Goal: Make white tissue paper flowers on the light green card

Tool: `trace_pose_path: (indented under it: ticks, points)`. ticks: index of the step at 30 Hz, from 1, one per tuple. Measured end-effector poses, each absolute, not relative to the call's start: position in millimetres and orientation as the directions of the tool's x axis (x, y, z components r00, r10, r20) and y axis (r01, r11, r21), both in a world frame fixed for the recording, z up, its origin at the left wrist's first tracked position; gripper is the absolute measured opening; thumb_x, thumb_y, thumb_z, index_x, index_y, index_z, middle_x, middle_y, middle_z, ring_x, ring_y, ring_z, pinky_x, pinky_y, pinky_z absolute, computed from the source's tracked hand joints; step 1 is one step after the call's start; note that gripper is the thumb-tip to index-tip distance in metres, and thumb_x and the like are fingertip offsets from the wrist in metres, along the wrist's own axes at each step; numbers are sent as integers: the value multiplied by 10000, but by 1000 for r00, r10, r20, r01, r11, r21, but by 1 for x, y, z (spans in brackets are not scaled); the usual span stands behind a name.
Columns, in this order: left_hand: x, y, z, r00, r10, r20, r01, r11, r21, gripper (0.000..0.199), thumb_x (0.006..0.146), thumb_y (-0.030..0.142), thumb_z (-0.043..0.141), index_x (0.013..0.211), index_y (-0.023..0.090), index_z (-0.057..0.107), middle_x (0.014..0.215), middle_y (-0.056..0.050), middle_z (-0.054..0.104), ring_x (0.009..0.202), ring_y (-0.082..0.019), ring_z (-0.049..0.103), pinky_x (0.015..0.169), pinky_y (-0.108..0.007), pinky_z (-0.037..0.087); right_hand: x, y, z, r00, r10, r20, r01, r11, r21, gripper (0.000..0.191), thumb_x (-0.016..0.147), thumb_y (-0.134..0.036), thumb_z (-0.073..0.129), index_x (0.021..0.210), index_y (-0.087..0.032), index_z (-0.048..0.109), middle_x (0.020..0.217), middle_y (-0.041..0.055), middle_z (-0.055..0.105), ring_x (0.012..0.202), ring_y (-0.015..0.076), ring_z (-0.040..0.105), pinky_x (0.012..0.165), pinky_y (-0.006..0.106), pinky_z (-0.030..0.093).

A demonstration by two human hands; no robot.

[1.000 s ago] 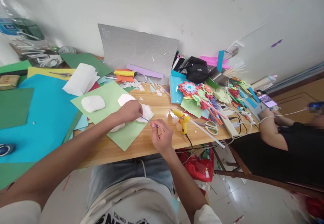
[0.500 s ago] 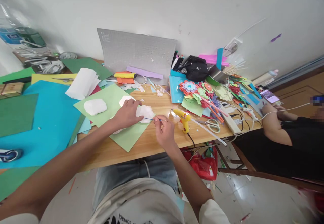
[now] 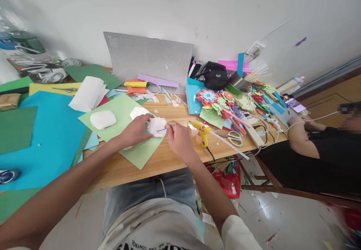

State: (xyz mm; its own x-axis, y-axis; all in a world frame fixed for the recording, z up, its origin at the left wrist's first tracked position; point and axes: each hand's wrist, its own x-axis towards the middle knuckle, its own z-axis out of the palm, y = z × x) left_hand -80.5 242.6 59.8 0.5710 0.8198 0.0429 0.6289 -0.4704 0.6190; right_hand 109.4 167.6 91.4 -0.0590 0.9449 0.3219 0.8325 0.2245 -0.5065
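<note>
Seen from above, a person's two bare hands meet over a tuft of fringed white paper (image 3: 155, 125) near the middle of a wooden worktop (image 3: 118, 170). The tuft lies on the right-hand corner of a light green sheet (image 3: 141, 153), well in from the worktop's near edge. In the last half second the right hand (image 3: 180, 141) has shifted left, so that the thin blue stick (image 3: 161, 130) it pinches now crosses over the tuft — a moment ago its tip only reached the right rim. The left hand (image 3: 135, 131) has drawn back, leaving more of the paper visible; its thumb and fingertips sit spread apart at the tuft's left rim, apparently steadying it. The stick thus seems to be at work on the paper itself, though whether its tip presses in is too small to tell. The stick points toward the worktop's left end, its long axis roughly parallel to the near edge. The tuft is roundish, with no clear long axis. A yellow glue gun (image 3: 203, 130) stands just beyond the right hand, toward the worktop's right end.
</note>
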Motion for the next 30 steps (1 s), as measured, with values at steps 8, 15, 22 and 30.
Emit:
trace_pose_path:
  ticks: [8, 15, 22, 30]
  points:
    - [-79, 241, 58, 542, 840, 35, 632, -435, 641, 611, 702, 413, 673, 1234, 175, 492, 1182, -129, 591, 1104, -318, 553, 912, -417, 448, 103, 178, 107, -65, 939, 337, 788, 256, -560, 236, 955, -241, 421, 837, -188, 619, 760, 27, 688, 708, 158, 624, 669, 258, 386]
    - [-81, 241, 54, 550, 833, 56, 640, -463, 614, 595, 708, 391, 673, 1231, 175, 493, 1152, -121, 585, 1083, -313, 546, 908, -414, 444, 106, 173, 103, -62, 925, 374, 796, 272, -540, 247, 957, -261, 427, 823, -187, 621, 745, 28, 686, 691, 157, 619, 682, 259, 396]
    - [-80, 241, 53, 559, 826, 70, 633, -480, 608, 566, 718, 397, 669, 1210, 177, 494, 1152, -121, 582, 1084, -307, 543, 902, -408, 447, 103, 175, 105, -86, 930, 358, 803, 278, -527, 244, 959, -262, 406, 838, -189, 605, 751, 24, 670, 683, 152, 596, 659, 258, 380]
    - [-80, 242, 50, 557, 827, 76, 631, -481, 609, 561, 724, 376, 659, 1220, 181, 485, 1146, -121, 583, 1099, -306, 536, 905, -410, 447, 99, 180, 98, -137, 939, 316, 854, 273, -442, 239, 953, -234, 399, 823, -181, 592, 743, 37, 643, 670, 171, 581, 643, 284, 366]
